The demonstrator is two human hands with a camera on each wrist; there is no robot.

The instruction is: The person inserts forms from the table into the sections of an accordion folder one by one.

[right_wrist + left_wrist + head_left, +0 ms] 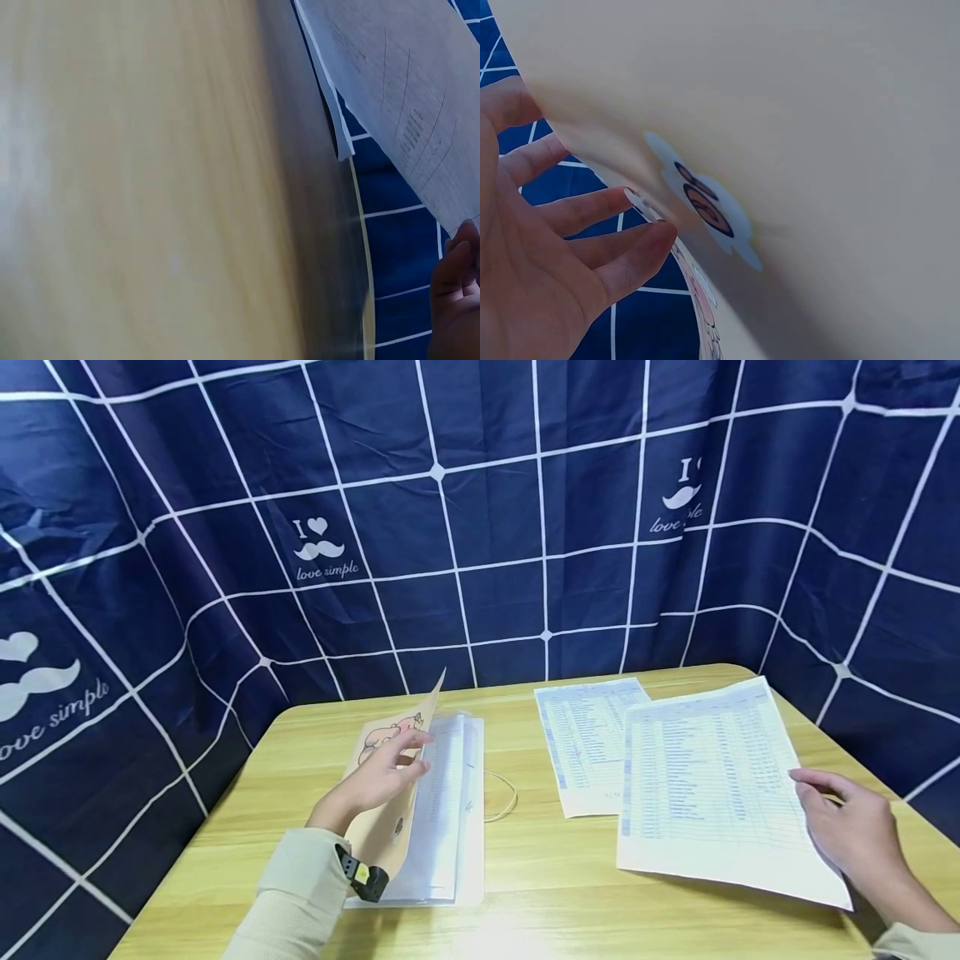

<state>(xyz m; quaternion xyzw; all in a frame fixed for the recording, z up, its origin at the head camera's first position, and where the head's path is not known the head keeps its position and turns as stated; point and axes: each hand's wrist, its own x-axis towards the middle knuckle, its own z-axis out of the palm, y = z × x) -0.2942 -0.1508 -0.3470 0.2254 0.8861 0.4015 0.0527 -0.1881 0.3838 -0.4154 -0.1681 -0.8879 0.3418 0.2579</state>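
A folder with a tan cartoon cover (401,827) and clear plastic sleeves (438,810) lies at the left of the table, its cover raised at a slant. My left hand (386,772) is at the cover's free edge, fingers spread and touching it; in the left wrist view the cover (817,150) hides some fingertips. Between thumb and fingers, my right hand (855,822) pinches the right edge of a printed sheet (705,785), which is tilted up on that side. Its left part overlaps a second printed sheet (585,743) lying on the table.
An elastic loop (502,802) shows beside the folder's right edge on the wooden table (540,877). Dark blue curtain (495,527) with white grid lines stands close behind the table and along both sides. The right wrist view shows the table's edge (367,300).
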